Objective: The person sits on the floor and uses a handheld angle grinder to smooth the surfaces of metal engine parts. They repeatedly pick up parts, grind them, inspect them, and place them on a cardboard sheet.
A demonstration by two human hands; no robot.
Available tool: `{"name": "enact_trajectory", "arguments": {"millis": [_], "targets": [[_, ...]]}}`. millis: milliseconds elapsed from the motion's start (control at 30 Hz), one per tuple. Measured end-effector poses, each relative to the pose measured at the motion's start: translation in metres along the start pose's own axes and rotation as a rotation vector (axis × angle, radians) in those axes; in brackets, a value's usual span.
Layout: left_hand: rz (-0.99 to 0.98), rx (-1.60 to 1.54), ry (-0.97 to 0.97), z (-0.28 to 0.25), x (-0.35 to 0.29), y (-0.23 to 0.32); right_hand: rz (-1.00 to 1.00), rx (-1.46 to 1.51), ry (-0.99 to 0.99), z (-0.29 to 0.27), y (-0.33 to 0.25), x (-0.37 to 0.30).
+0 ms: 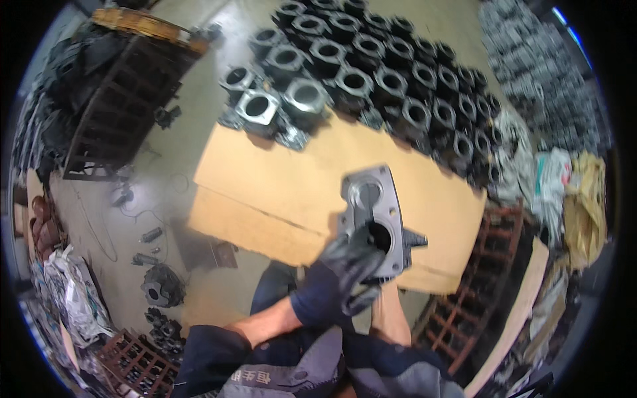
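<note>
Black-gloved left fingers are bending across a metal casting, seemingly steadying it; the right hand, presumably supporting, is hiding behind it, its fingers untellable.

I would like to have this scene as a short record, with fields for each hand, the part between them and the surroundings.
Left hand: dark glove, at the lower left of the metal part, near its dark hole; blurred, so exact grip unclear
Right hand: not clearly visible; the right forearm leads up to the part's lower end
Part: grey flat face, one dark round hole
Behind it: cardboard sheet
Far side: many similar parts in rows
Right side: rusty grate, plastic bags
</note>
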State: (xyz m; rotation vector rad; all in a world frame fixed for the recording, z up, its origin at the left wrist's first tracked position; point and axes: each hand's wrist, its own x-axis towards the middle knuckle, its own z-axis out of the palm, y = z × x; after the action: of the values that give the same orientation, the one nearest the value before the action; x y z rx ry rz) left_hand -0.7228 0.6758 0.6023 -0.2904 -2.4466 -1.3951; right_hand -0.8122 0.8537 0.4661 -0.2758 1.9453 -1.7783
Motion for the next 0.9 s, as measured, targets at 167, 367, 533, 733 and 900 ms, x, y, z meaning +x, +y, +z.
{"name": "enact_trajectory", "arguments": {"millis": [167,367,533,733,900], "targets": [[-0.377,-0.196,0.168,0.015,0.012,-0.02,-0.023,-0.198,0.075,0.004,-0.02,0.01],[-0.702,-0.616,0.326,0.025,0.003,-0.076,0.121,0.253,-0.011,-0.031,-0.001,0.029],[-0.789,-0.806,0.419,0.045,-0.019,-0.136,0.126,-0.553,0.023,-0.027,-0.023,0.067],[-1.105,-1.023,0.355,0.071,-0.029,-0.216,0.096,-1.001,-0.051,0.007,-0.06,0.134],[-1.154,-1.009,0.396,0.088,-0.003,-0.27,0.06,-1.197,-0.12,0.014,-0.043,0.197]]}}
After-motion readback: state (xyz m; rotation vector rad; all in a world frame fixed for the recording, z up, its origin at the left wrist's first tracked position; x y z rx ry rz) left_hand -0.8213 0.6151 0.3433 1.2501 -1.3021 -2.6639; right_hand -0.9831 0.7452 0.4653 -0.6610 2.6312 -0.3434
